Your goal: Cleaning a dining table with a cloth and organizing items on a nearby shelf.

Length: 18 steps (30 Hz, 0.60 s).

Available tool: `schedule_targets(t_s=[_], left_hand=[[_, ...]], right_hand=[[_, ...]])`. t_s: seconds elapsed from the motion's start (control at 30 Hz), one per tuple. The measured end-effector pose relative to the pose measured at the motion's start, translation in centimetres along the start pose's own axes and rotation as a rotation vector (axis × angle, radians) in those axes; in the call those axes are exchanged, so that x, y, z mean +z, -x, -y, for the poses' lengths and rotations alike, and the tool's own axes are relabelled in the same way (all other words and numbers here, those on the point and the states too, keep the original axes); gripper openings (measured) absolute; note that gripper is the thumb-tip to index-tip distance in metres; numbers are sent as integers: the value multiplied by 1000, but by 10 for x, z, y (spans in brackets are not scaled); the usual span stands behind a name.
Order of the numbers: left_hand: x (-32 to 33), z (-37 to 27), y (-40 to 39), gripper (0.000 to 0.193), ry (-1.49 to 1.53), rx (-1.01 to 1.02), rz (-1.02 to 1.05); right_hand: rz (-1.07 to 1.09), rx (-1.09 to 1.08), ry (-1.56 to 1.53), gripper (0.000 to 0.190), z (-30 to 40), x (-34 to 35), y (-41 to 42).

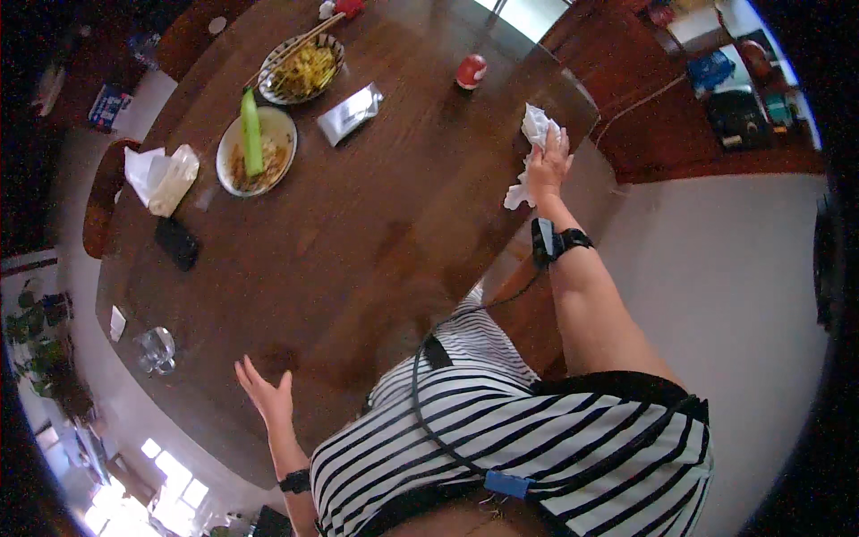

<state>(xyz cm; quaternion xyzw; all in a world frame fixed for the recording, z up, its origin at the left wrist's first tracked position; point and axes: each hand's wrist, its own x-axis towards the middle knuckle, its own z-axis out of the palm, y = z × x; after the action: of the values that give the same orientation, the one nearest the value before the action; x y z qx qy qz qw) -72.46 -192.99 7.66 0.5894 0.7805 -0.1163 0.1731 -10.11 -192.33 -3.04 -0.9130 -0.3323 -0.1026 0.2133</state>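
Note:
At the right end of the dark wooden table, my right hand presses on a crumpled white tissue. Parts of the tissue stick out past the fingertips and beside the palm; the rest is hidden under the hand. My left hand hovers near the table's front left edge, fingers spread, with nothing in it. A clear glass mug is the object nearest to it. A red can stands beyond my right hand, apart from it.
Toward the back left are a bowl of shredded food with chopsticks across it, a plate with a green vegetable piece, and a silvery packet. A plastic bag, a black phone-like object and a wooden chair are leftward.

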Motion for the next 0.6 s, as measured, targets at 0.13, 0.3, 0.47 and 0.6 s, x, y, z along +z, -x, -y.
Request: schedule_targets(t_s=[0.13,0.3,0.47,0.6], left_hand=[[-9,-182,-13,71,560,501,2],[-43,-419,-13,77,541,1028,-53],[-32,-559,-30,74,306,1180,-259],[-3,-592,-50,43,183,1134,-208]], right_hand=[[-73,-79,108,52,-29,18,-97],[-18,-200,51,52,-40,36,-175],[168,-189,-575,51,-37,42,-215],[13,-516,-107,48,-50,41,-226]])
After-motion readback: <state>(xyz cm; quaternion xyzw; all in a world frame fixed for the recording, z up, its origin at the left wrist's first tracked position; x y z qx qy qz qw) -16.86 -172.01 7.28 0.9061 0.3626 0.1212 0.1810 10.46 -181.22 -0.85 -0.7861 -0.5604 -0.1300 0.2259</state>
